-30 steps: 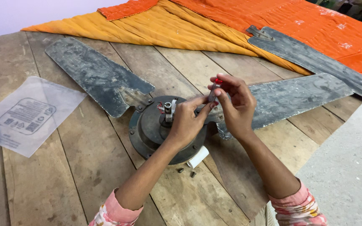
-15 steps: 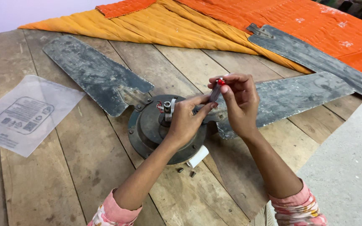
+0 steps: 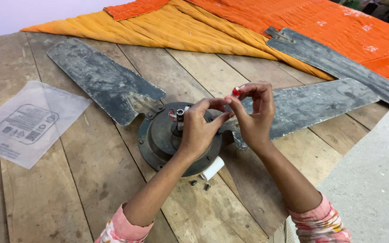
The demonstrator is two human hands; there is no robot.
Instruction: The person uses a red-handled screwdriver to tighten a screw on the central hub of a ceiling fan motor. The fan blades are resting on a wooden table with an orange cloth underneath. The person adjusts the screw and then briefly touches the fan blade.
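At the far left a clear plastic bag [image 3: 28, 123] lies flat on the plank table [image 3: 82, 193]. Next comes a grimy fan blade [image 3: 97, 78], bolted to the ceiling fan motor [image 3: 158, 139]. The left hand [image 3: 199, 130] hovers over the hub, fingers pinched together beside the right hand [image 3: 253, 117], which clamps a small red-tipped part [image 3: 236, 92] between thumb and forefinger, above the motor. The part looks light, stiff and easily dropped; fingertip hold suits it. Loose screws [image 3: 200, 184] lie below. Orange quilts [image 3: 338, 36] cover the table's far side.

Small red-tipped part [image 3: 236, 92] pinched above grey fan motor [image 3: 158, 139]
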